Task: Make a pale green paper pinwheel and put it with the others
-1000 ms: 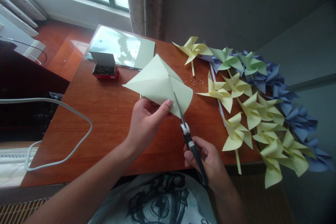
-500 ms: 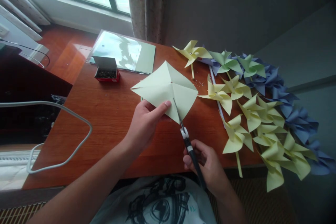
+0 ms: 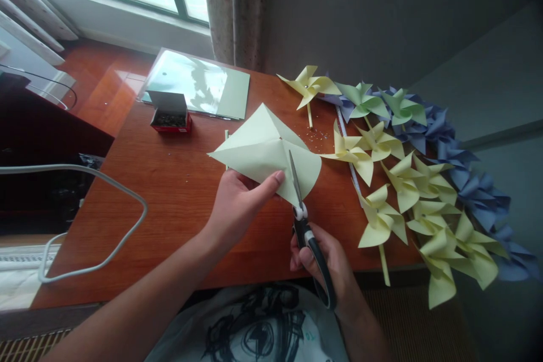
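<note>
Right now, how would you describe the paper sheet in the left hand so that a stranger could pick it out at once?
Find the brown wooden table. Near its middle, the left hand holds the pale yellow sheet, with scissors in the right hand at its near corner. Unlike the pinwheels to the right, its corners spread outward instead of curling to the centre.

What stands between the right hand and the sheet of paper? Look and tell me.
Only the scissors held in the right hand; their visible blade lies over the paper sheet. The left hand grips that sheet, its thumb beside the blade, not across it. Nothing else visible intervenes.
</note>
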`<act>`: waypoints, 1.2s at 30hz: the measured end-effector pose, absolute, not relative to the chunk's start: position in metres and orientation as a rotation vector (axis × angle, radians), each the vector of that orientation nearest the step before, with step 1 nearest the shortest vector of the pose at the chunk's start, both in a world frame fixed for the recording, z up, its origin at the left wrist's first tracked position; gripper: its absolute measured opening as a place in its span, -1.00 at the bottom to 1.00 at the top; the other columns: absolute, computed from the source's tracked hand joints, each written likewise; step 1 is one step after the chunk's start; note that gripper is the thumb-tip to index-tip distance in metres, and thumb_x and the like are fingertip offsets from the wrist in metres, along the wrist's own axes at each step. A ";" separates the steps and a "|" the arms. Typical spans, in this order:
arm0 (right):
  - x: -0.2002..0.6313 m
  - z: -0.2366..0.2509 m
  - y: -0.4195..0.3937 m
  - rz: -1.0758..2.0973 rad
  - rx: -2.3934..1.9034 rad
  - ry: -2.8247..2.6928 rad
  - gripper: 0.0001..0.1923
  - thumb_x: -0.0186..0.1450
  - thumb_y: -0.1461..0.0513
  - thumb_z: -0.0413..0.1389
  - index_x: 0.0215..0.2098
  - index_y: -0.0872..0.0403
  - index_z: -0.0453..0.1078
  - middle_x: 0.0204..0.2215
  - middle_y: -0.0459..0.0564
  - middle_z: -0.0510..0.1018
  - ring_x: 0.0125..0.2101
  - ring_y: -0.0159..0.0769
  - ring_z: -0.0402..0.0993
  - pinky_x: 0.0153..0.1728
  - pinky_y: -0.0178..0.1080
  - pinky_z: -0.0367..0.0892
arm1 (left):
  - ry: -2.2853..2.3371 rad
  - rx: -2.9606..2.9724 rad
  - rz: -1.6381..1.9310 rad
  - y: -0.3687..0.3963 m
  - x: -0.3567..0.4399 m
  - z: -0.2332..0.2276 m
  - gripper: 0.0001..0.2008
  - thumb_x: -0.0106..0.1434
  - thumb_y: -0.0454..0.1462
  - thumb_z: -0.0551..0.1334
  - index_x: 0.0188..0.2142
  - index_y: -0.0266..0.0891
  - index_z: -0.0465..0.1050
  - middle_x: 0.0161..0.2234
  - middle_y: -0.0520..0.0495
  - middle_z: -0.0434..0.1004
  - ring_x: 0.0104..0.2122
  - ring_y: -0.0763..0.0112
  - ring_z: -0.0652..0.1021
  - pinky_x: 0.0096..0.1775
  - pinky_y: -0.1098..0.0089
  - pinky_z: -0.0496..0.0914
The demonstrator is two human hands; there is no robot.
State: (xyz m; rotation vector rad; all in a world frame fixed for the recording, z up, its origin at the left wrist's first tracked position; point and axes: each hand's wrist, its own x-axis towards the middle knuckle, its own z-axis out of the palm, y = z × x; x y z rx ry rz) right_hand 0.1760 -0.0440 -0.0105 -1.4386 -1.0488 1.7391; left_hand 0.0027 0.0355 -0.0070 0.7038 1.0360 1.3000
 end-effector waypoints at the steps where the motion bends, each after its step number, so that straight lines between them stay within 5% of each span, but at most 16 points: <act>1: 0.175 -0.010 -0.044 1.739 -1.434 -1.043 -0.46 0.17 -0.19 0.27 -0.29 0.09 0.36 -0.51 -0.13 0.37 -0.50 -0.37 0.36 -0.43 -0.30 0.27 | 1.033 0.712 1.303 0.035 0.003 -0.007 -0.76 0.10 -0.22 0.48 -0.29 -0.33 0.60 -0.31 -0.15 0.67 -0.24 0.18 0.64 -0.24 0.34 0.54; 36: 0.179 -0.004 -0.036 1.701 -1.491 -1.069 -0.56 0.12 -0.04 0.38 -0.39 0.11 0.38 -0.55 -0.14 0.42 -0.51 -0.41 0.38 -0.47 -0.38 0.26 | 0.984 0.772 1.326 0.035 0.005 -0.010 -0.74 0.18 -0.27 0.44 -0.15 -0.32 0.59 -0.16 -0.15 0.66 -0.16 0.20 0.61 -0.14 0.33 0.52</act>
